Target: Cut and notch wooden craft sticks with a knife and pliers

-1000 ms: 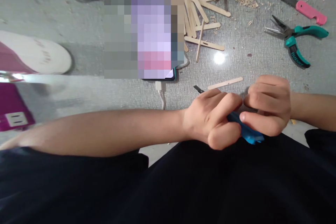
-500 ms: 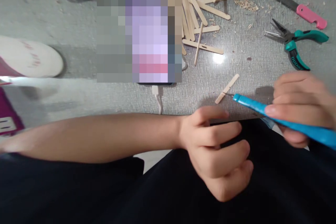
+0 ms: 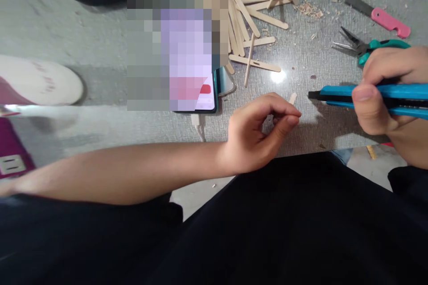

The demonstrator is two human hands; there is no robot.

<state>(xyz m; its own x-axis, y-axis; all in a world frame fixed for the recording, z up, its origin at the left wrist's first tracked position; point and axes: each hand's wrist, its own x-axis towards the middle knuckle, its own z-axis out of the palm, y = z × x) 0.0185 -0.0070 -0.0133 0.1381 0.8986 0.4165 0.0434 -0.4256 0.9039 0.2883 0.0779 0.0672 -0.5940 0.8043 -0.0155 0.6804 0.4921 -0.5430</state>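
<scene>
My right hand [image 3: 377,93] is wrapped around a blue utility knife [image 3: 341,93], its dark tip pointing left above the table. Thumb and forefinger of my left hand [image 3: 264,133] are pinched together near the table's front edge; whatever they grip, if anything, is too small or hidden to make out. Just behind those fingers shows one end of a short wooden craft stick [image 3: 293,98]. The rest of that stick is covered by my hand, and I cannot tell whether the fingers touch it.
Craft sticks [image 3: 242,9] lie heaped at the back, beside wood shavings [image 3: 309,9]. Green-handled pliers [image 3: 359,49] and a pink folding saw-like tool [image 3: 389,22] lie at the right. A phone [image 3: 209,102] with a white cable [image 3: 197,121] sits left of the sticks.
My left hand has moved up and over the short stick, its fingers now pinched. My right hand has raised and turned the knife, taking its tip away from the stick.
</scene>
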